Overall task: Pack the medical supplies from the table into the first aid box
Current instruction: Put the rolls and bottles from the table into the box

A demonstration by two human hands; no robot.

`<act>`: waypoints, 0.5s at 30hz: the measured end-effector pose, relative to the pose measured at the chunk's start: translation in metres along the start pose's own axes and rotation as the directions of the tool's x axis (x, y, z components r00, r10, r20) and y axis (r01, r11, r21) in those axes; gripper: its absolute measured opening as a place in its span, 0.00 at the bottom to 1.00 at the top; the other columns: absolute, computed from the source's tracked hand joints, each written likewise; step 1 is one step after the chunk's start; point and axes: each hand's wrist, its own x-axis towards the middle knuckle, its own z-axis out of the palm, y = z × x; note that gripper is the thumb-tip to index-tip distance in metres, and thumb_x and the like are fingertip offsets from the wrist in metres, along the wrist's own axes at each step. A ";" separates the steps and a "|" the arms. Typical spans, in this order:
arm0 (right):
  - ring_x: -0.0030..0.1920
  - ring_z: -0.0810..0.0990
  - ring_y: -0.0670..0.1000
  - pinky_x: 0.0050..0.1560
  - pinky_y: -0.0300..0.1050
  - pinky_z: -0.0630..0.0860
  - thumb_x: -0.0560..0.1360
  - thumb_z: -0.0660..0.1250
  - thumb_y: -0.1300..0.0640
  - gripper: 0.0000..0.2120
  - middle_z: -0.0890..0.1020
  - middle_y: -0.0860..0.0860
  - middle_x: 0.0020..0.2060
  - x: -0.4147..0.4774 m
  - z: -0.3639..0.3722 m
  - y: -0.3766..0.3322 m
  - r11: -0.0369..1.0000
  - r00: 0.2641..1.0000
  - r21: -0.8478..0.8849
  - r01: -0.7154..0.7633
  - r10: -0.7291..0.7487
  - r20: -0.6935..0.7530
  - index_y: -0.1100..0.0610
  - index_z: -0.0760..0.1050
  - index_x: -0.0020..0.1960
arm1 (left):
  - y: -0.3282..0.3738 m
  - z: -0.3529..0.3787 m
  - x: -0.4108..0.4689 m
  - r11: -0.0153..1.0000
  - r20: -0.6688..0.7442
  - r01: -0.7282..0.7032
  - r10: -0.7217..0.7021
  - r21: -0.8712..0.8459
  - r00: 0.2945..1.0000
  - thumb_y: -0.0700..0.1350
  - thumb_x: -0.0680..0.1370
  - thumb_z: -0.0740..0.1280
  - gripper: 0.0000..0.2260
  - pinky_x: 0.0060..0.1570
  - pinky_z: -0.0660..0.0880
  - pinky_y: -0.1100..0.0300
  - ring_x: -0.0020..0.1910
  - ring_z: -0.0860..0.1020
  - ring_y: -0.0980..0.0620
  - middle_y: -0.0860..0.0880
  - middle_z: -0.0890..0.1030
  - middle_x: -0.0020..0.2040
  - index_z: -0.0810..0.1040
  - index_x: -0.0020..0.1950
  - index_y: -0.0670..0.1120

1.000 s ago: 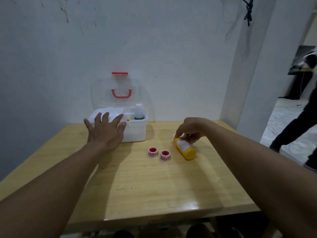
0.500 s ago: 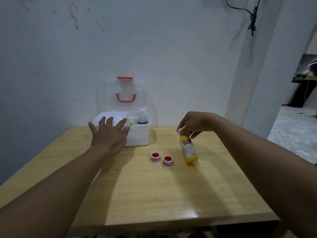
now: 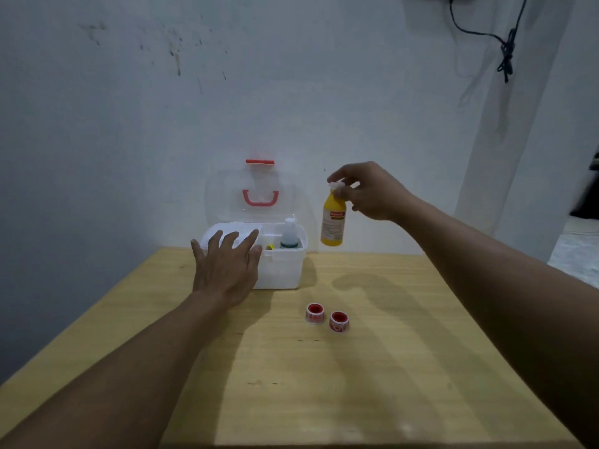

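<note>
Above the wooden table [image 3: 372, 384], beside the open white first-aid box [image 3: 283, 270] | our right hand [image 3: 372, 196] pinches the white cap [image 3: 336, 187]; the labelled yellow plastic bottle [image 3: 332, 226] hangs upright below our fingers [image 3: 349, 191] | left hand [image 3: 227, 267] flat, fingers spread, at box front.

A yellow plastic bottle [image 3: 332, 226], held upright by its white cap, hangs beside the open white plastic box [image 3: 282, 268]; two red tape rolls [image 3: 315, 313] lie on the worktop [image 3: 324, 384].

The box [image 3: 278, 270] is sitting mid-frame at the table's [image 3: 356, 384] far edge, a small bottle [image 3: 288, 234] standing in its right compartment, the left hand [image 3: 227, 267] overlapping its left front. Just right, the right hand [image 3: 369, 192] is dangling a larger bottle [image 3: 332, 225]; lower in frame, one roll [image 3: 314, 313] is lying left of another roll [image 3: 338, 320].
</note>
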 end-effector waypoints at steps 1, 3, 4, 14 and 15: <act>0.53 0.81 0.55 0.53 0.58 0.81 0.79 0.66 0.55 0.12 0.81 0.52 0.56 0.005 0.004 -0.005 1.000 1.000 0.018 0.013 -0.012 -0.014 0.51 0.79 0.61 | -0.002 0.000 0.000 1.000 -0.017 0.003 -0.003 -0.013 1.000 0.59 0.82 0.44 0.23 0.72 0.41 0.34 0.78 0.53 0.45 0.48 0.65 0.76 0.58 0.77 0.62; 0.53 0.80 0.55 0.53 0.57 0.81 0.79 0.67 0.56 0.12 0.80 0.53 0.57 0.013 0.013 -0.015 0.999 0.999 0.039 0.031 -0.030 -0.022 0.52 0.79 0.62 | -0.004 0.001 0.000 1.000 -0.009 0.000 0.000 0.014 1.000 0.59 0.82 0.43 0.23 0.73 0.42 0.34 0.78 0.52 0.45 0.48 0.64 0.76 0.59 0.77 0.62; 0.53 0.80 0.55 0.53 0.56 0.81 0.79 0.67 0.56 0.12 0.80 0.53 0.57 0.017 0.017 -0.019 0.998 0.999 0.041 0.037 -0.036 -0.023 0.53 0.79 0.62 | -0.006 0.002 0.001 0.999 0.003 -0.004 0.004 0.035 1.000 0.59 0.82 0.43 0.23 0.73 0.41 0.34 0.78 0.52 0.45 0.48 0.64 0.77 0.59 0.77 0.61; 0.58 0.80 0.55 0.51 0.43 0.76 0.80 0.66 0.57 0.14 0.80 0.56 0.61 0.036 0.072 -0.030 0.998 0.997 -0.058 0.034 -0.030 0.069 0.54 0.78 0.64 | -0.010 0.009 0.001 0.999 -0.031 -0.024 0.025 0.029 0.999 0.59 0.82 0.44 0.22 0.73 0.43 0.35 0.78 0.51 0.45 0.47 0.63 0.77 0.61 0.75 0.62; 0.59 0.80 0.55 0.52 0.44 0.76 0.79 0.66 0.58 0.14 0.80 0.56 0.61 0.036 0.077 -0.028 0.997 0.996 -0.074 0.030 -0.023 0.087 0.55 0.78 0.64 | -0.010 0.009 0.001 0.999 -0.035 -0.025 0.026 0.025 0.999 0.59 0.82 0.44 0.22 0.73 0.43 0.35 0.78 0.51 0.46 0.48 0.63 0.77 0.62 0.75 0.62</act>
